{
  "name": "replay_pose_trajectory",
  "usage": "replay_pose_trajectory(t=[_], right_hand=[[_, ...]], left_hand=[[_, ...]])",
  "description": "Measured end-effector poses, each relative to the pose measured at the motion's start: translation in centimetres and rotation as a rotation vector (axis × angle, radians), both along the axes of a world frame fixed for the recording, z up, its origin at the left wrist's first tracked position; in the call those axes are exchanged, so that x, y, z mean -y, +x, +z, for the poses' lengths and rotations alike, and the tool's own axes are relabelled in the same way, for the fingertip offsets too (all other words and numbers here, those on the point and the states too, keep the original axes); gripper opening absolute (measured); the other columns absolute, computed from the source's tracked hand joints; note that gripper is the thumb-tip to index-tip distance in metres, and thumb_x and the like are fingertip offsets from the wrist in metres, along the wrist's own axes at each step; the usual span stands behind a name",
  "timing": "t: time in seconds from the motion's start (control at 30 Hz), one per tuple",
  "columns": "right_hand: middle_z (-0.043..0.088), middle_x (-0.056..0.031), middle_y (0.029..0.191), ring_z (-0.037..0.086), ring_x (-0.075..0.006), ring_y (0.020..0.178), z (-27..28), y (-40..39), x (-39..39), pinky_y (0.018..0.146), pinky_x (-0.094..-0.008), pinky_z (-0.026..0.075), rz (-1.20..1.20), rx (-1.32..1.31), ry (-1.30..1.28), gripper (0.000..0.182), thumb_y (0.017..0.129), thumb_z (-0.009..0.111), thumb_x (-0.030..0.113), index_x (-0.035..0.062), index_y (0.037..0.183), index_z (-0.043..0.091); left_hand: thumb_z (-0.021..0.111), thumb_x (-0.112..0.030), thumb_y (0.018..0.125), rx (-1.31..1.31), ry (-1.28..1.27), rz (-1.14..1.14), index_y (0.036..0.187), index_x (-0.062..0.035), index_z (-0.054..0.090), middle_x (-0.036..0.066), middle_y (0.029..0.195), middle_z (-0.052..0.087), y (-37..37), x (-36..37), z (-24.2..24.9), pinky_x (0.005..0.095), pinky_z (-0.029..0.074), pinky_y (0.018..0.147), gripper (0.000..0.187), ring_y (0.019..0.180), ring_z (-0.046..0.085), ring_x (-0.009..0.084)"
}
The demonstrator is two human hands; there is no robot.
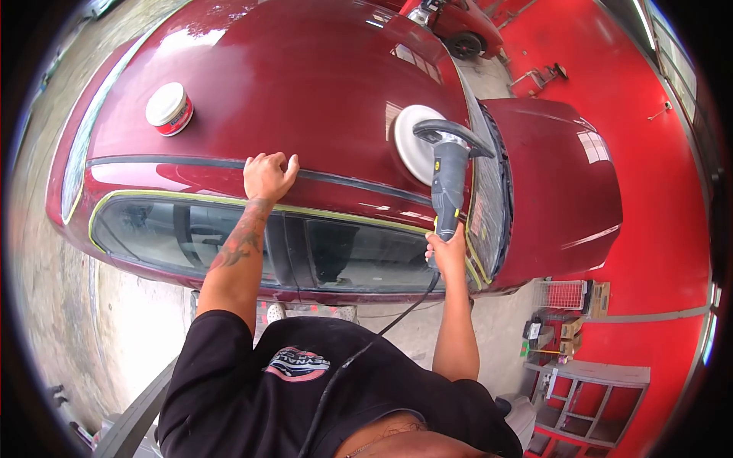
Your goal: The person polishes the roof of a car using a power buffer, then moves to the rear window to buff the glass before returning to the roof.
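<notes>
My right hand (448, 248) is wrapped around the rear handle of a grey corded polisher (449, 174). Its round white pad (416, 145) lies against the dark red car roof (305, 91), close to the windshield edge. A curved front handle on the tool is free of any hand. My left hand (269, 177) rests at the roof's near edge, over the black trim strip (343, 181), with its fingers curled in and no object showing in it. Farther left on the roof stands a white-lidded tub (169, 109) with a red label.
The power cord (359, 347) runs from the polisher across my black shirt. Yellow-green tape (359, 217) borders the side windows, and plastic film covers the windshield (489, 183). Shelving (588, 374) and boxes stand by the red wall. Another red car (466, 30) is at the back.
</notes>
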State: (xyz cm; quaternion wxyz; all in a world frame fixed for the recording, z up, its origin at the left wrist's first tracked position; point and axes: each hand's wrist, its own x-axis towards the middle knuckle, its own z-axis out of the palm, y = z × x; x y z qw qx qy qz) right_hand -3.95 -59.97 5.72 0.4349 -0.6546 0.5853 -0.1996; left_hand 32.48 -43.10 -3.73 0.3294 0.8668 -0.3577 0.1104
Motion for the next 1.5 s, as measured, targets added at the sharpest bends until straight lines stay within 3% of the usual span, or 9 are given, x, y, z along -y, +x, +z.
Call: replay_pose_trajectory(t=[0.27, 0.4, 0.43, 0.53, 0.57, 0.67, 1.0, 1.2, 1.5], right_hand=[[0.07, -0.0151, 0.082, 0.072, -0.0237, 0.059, 2.1, 7.1, -5.1, 0.053, -0.0382, 0.056, 0.263, -0.187, -0.091, 0.063, 0.086, 0.076, 0.015, 0.0059, 0.139, 0.042], [0.072, -0.0249, 0.089, 0.074, -0.038, 0.073, 1.7, 10.6, -7.5, 0.068, -0.0472, 0.058, 0.369, -0.233, -0.104, 0.072, 0.086, 0.077, 0.016, 0.0023, 0.144, 0.038], [0.072, -0.0315, 0.096, 0.072, -0.049, 0.09, -1.2, 10.8, -7.1, 0.079, -0.0544, 0.057, 0.41, -0.243, -0.254, 0.073, 0.085, 0.078, 0.016, 0.0011, 0.145, 0.038], [0.071, -0.0185, 0.076, 0.074, -0.032, 0.066, -1.4, 13.4, -9.2, 0.063, -0.045, 0.057, 0.484, -0.231, -0.327, 0.064, 0.086, 0.078, 0.016, 0.0045, 0.137, 0.042], [0.072, -0.0249, 0.085, 0.075, -0.0422, 0.08, -0.7, 14.2, -10.1, 0.071, -0.0509, 0.057, 0.487, -0.237, -0.287, 0.068, 0.086, 0.078, 0.017, 0.0047, 0.141, 0.041], [0.069, -0.0355, 0.102, 0.068, -0.0531, 0.099, -0.5, 15.8, -12.4, 0.082, -0.058, 0.054, 0.534, -0.203, -0.303, 0.076, 0.084, 0.079, 0.016, 0.0039, 0.146, 0.038], [0.071, -0.0322, 0.097, 0.07, -0.0522, 0.094, -2.2, 16.5, -16.5, 0.083, -0.0583, 0.057, 0.684, -0.171, -0.31, 0.081, 0.087, 0.076, 0.017, 0.0054, 0.154, 0.031], [0.07, -0.0344, 0.098, 0.067, -0.055, 0.097, -1.9, 14.0, -15.8, 0.083, -0.0597, 0.055, 0.636, -0.173, -0.253, 0.081, 0.086, 0.077, 0.016, 0.0097, 0.153, 0.032], [0.07, -0.0342, 0.098, 0.068, -0.0541, 0.096, -3.5, 5.5, -11.7, 0.081, -0.0603, 0.054, 0.37, -0.176, -0.272, 0.076, 0.085, 0.077, 0.015, 0.012, 0.149, 0.036]], left_hand=[[0.069, -0.042, 0.089, -0.062, -0.097, -0.031, 0.064, -0.0096, 0.067, 0.007, 0.064, 0.067, -0.3, -0.6, 0.4, 0.0426, 0.049, 0.074, 0.041, 0.074, 0.067, 0.03], [0.07, -0.041, 0.097, -0.853, -0.471, -0.369, 0.1, 0.0002, 0.072, 0.007, 0.088, 0.074, -6.2, 1.5, 2.0, 0.0337, 0.056, 0.073, 0.042, 0.079, 0.068, 0.0187], [0.072, -0.042, 0.096, -1.024, -0.553, -0.42, 0.112, 0.002, 0.067, 0.008, 0.093, 0.073, -7.2, 2.5, 2.6, 0.035, 0.057, 0.074, 0.047, 0.08, 0.068, 0.0177], [0.077, -0.041, 0.093, -1.403, -0.757, -0.357, 0.127, 0.0013, 0.057, 0.009, 0.099, 0.07, -7.9, 3.4, 5.3, 0.0362, 0.059, 0.072, 0.058, 0.079, 0.069, 0.0173], [0.079, -0.04, 0.092, -1.5, -0.816, -0.297, 0.129, 0.0001, 0.055, 0.009, 0.099, 0.069, -7.4, 3.3, 6.1, 0.0361, 0.06, 0.07, 0.06, 0.078, 0.069, 0.0176], [0.086, -0.04, 0.085, -1.494, -0.889, -0.297, 0.12, -0.0008, 0.059, 0.007, 0.091, 0.067, -5.4, 2.5, 5.8, 0.0326, 0.059, 0.063, 0.059, 0.074, 0.068, 0.016], [0.085, -0.024, 0.085, -1.565, -1.023, -0.148, 0.119, -0.005, 0.055, 0.009, 0.093, 0.067, -3.7, -2.7, 4.2, 0.0355, 0.058, 0.062, 0.048, 0.073, 0.069, 0.0205], [0.079, -0.034, 0.09, -1.624, -0.993, -0.223, 0.113, -0.0014, 0.06, 0.014, 0.09, 0.069, -5.5, -1.2, 2.6, 0.0441, 0.063, 0.07, 0.044, 0.079, 0.073, 0.0276], [0.088, -0.029, 0.08, -1.665, -0.764, -0.291, 0.122, -0.0027, 0.057, 0.009, 0.094, 0.068, -14.7, 6.6, 4.0, 0.036, 0.058, 0.065, 0.058, 0.073, 0.067, 0.0186]])
